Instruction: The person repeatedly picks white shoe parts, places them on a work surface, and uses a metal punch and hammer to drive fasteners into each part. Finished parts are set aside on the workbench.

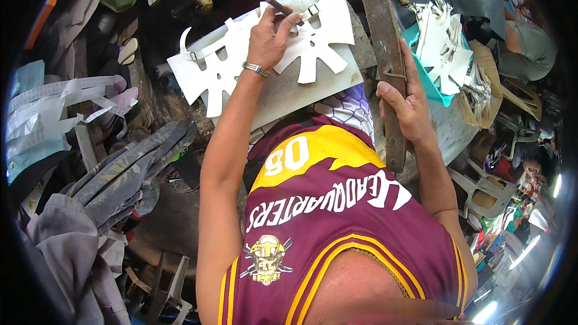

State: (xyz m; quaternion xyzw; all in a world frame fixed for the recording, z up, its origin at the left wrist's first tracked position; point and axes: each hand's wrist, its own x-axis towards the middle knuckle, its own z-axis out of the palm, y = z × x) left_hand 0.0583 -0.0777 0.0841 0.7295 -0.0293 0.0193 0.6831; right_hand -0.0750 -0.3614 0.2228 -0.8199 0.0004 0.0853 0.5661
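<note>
My left hand (271, 39) pinches a short dark stick-like tool (282, 9) over white shoe uppers. One upper (310, 57), with cut-out strips, a strap and a small buckle, lies under and right of that hand. To its left lies another buckled upper (208, 78), partly covered by more white pieces. Beneath them is a tilted grey board (337, 78) across my lap. My right hand (406, 105) grips the edge of a long brown wooden bar (385, 30), thumb on its face near a metal staple, fingers fairly straight along its right side.
Right of the bar, a teal basket (428, 81) holds a pile of white uppers (442, 42). A cardboard box (490, 105) with more pieces stands behind it. Grey cloth (129, 168) and plastic sheets (45, 120) lie at left. Another person (527, 48) sits at far right, near plastic chairs (481, 189).
</note>
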